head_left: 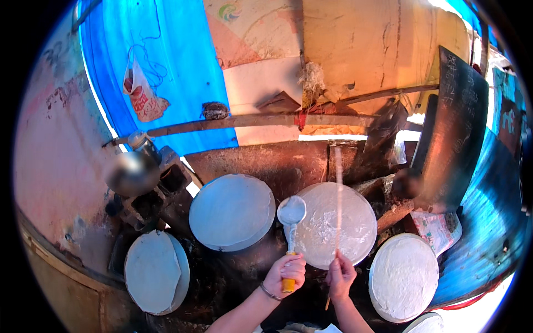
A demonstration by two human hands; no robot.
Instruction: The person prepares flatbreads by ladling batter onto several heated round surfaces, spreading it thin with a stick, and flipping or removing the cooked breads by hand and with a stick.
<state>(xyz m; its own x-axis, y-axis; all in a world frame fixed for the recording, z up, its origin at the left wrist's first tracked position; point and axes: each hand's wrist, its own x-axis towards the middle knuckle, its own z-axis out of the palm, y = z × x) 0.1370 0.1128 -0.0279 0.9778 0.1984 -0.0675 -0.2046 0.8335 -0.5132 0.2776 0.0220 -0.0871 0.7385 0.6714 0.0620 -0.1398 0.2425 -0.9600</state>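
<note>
Here, left hand [285, 272]: closed around the ladle's yellow handle, lower centre.
Ladle [291, 222]: long axis near vertical, bowl pointing up-frame, beside the sheet's left edge.
Right hand [340, 275]: fingers pinched shut on the stick's lower end.
Stick [337, 200]: near vertical, lying across the round white sheet [355, 222] at centre frame.
</note>
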